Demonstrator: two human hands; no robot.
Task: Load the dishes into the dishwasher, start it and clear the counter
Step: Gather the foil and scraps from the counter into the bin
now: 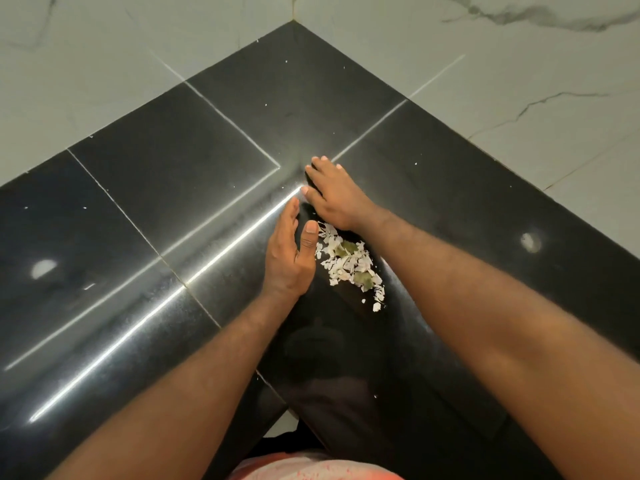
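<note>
Was on the counter-clearing bit: scraps (349,263) sat mid-frame on the counter (173,161), left hand (289,258) on edge just beside them, right hand (337,197) flat just above, both open and holding nothing, so next I figured I'd need to sweep the pile into one palm.

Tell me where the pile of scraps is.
Head view, centre: the pile of scraps lies on the black counter, between the left hand and the right hand.
</note>
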